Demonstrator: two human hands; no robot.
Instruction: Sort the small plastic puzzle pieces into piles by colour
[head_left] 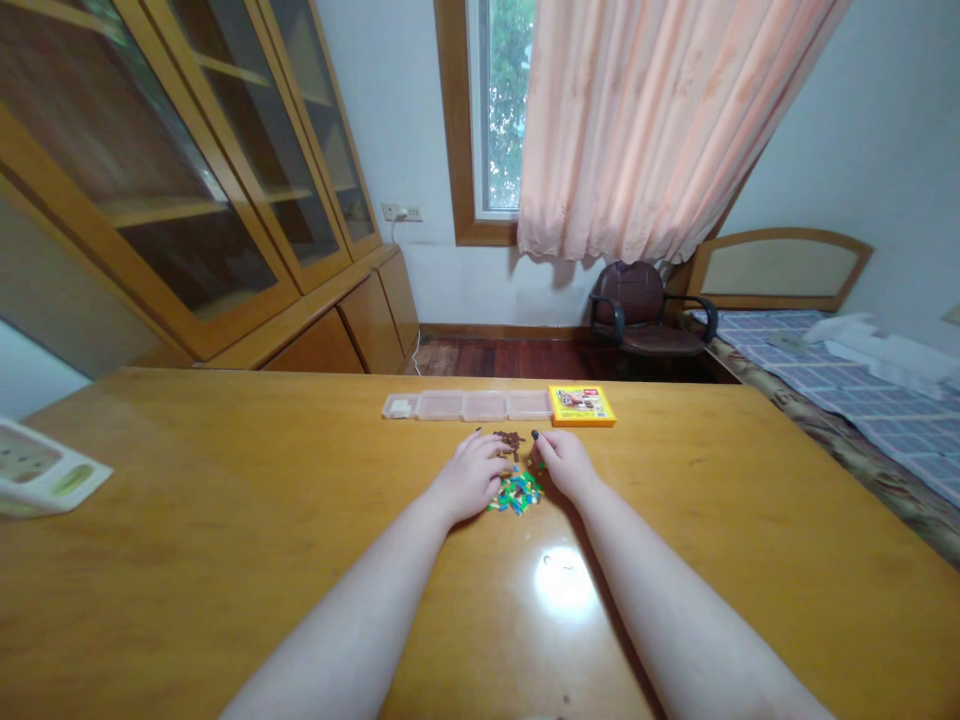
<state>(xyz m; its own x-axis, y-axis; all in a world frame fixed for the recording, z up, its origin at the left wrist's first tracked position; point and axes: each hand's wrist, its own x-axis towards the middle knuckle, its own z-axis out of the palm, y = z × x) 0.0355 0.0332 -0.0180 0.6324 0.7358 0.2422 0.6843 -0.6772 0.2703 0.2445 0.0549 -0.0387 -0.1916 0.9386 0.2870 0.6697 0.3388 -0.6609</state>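
Note:
On the table, a small heap of mixed green, blue, yellow and white pieces [519,492], like tiny building bricks, lies between my hands. Just beyond it is a smaller group of brown pieces [511,440]. My left hand [472,472] rests at the left of both, its fingers spread and reaching over their edges. At the right side my right hand [568,463] is closed, thumb and fingers drawn together near a few brown and green bits. Whatever may be between those fingertips is too small to make out.
Behind the pieces stands a row of clear plastic trays [484,405], the leftmost with something white inside. A yellow box [583,405] adjoins its right end. A white power strip [49,470] sits at the table's left edge. Beyond the table [225,560] are a chair [637,310] and a bed.

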